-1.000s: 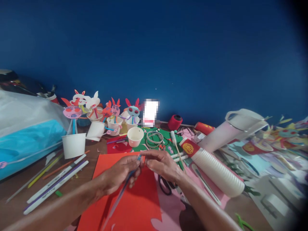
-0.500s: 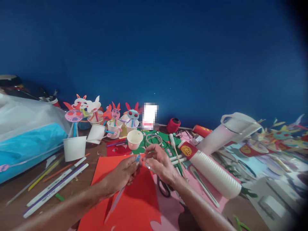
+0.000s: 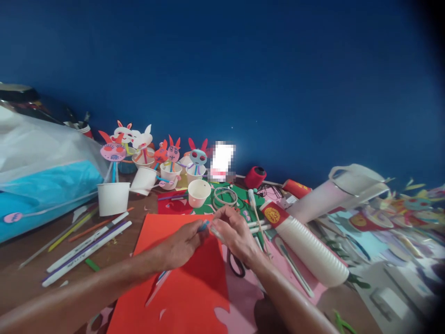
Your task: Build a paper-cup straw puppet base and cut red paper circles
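My left hand (image 3: 184, 243) is closed around slim blue and whitish straw-like sticks (image 3: 159, 282). Their lower ends stick out below my palm, and a blue end (image 3: 203, 226) shows at my fingertips. Opposite, my right hand (image 3: 233, 232) has its fingers pinched together right beside that blue end. A small pale bit shows under those fingers, too small to name. Beneath both hands lies a large orange-red paper sheet (image 3: 194, 292). Handles of black scissors (image 3: 237, 266) rest by my right wrist.
Paper-faced figures stand in white cups, such as the pink-faced one (image 3: 113, 151), at the back left. An open cup (image 3: 199, 192) stands behind my hands. To the right lie a long stack of cups (image 3: 308, 248) and a tilted pitcher (image 3: 333, 195). White markers (image 3: 86, 255) lie left.
My right fingers have closed in from a looser curl to a pinch at the blue end. My left hand has turned slightly, keeping its hold. The whole view has shifted a little.
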{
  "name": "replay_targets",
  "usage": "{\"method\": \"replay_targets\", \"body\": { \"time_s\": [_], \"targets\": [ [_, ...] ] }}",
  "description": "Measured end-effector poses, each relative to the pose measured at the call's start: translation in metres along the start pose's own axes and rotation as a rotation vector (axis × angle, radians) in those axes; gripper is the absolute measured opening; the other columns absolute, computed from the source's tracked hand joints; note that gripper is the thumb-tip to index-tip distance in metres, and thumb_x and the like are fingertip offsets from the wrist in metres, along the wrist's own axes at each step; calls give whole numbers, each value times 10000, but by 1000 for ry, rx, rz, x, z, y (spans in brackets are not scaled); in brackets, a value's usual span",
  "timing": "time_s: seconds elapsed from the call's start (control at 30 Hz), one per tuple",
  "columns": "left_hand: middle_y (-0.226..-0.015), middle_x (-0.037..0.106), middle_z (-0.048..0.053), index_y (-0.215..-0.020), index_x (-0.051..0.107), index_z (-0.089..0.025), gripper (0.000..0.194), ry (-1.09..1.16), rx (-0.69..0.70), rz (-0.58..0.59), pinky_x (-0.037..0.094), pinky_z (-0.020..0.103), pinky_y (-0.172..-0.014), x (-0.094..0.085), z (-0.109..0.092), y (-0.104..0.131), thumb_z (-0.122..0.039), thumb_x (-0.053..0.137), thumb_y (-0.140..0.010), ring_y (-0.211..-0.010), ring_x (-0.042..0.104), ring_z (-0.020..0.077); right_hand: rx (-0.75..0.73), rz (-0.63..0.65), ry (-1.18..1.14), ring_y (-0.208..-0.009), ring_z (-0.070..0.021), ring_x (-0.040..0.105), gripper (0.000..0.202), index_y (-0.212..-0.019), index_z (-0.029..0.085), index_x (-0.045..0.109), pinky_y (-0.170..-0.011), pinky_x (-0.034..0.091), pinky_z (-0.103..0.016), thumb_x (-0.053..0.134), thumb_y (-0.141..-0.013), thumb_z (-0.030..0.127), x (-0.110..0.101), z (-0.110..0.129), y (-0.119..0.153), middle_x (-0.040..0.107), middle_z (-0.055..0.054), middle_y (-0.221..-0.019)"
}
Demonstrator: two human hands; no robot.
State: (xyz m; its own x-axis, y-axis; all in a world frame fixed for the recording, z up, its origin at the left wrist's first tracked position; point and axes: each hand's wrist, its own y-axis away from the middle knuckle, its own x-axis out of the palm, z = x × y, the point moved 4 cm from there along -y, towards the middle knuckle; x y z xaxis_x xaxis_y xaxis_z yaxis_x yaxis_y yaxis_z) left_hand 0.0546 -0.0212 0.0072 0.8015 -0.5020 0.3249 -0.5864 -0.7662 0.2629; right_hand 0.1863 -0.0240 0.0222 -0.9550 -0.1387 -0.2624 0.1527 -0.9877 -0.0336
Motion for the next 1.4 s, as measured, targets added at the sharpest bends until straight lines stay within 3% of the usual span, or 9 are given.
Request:
{"method": "replay_targets", "body": {
  "time_s": [0.13,0.3,0.47,0.67,0.97,1.17,1.27,1.4],
  "targets": [
    [-544,340,-86,-761,460,-185,243,-59,-14,36,145,177,-392,-7,3,-3,-410,546,-791,-433,207,52,0,-21,-60,-506,-82,348,236,-753,176,483,-467,262,-210,434,-860,381,-4,-5,-4,407,48,-592],
    [-551,265,-100,-812,447,-183,271,-109,19,93,143,179,-397,-6,-4,-2,-446,510,-813,-439,176,51,-150,-76,136,-626,-112,429,367,-750,167,503,-543,306,-228,315,-911,438,-9,7,-2,481,10,-688],
    [-550,299,-98,-779,455,-187,298,-225,7,4,171,174,-383,-8,-3,-2,-449,595,-752,-430,201,44,-235,-46,282,-627,-119,461,371,-777,172,494,-576,335,-236,281,-918,442,-4,13,4,502,4,-697],
    [-518,322,-103,-756,454,-179,288,-174,-25,-33,168,169,-375,-11,0,-6,-414,619,-738,-417,218,40,-341,2,378,-731,-150,501,388,-875,171,498,-657,366,-262,287,-897,496,0,12,8,524,-32,-804],
    [-460,293,-108,-674,410,-182,253,-78,-54,-15,125,183,-375,-10,-2,-2,-360,541,-798,-396,182,41,-329,32,301,-726,-144,513,307,-882,167,506,-671,392,-259,338,-893,424,-4,17,7,539,-32,-807],
    [-491,266,-113,-724,432,-186,174,-51,-43,-29,113,191,-381,-10,-3,-2,-302,536,-800,-390,163,36,-142,91,170,-708,-120,544,147,-910,180,522,-622,427,-221,522,-802,280,-1,7,1,569,-11,-835],
    [-500,273,-109,-720,429,-182,180,-76,-20,-78,123,190,-385,-12,-3,-1,-307,520,-813,-398,173,37,-70,158,176,-602,-99,526,163,-874,178,547,-563,414,-209,562,-790,318,1,4,-1,565,14,-734],
    [-500,262,-107,-742,437,-178,170,-86,23,-85,131,195,-392,-12,-6,0,-310,498,-831,-411,174,43,-84,135,288,-618,-112,522,303,-758,167,581,-570,396,-213,644,-716,461,-5,1,-4,571,11,-689]
  ]
}}
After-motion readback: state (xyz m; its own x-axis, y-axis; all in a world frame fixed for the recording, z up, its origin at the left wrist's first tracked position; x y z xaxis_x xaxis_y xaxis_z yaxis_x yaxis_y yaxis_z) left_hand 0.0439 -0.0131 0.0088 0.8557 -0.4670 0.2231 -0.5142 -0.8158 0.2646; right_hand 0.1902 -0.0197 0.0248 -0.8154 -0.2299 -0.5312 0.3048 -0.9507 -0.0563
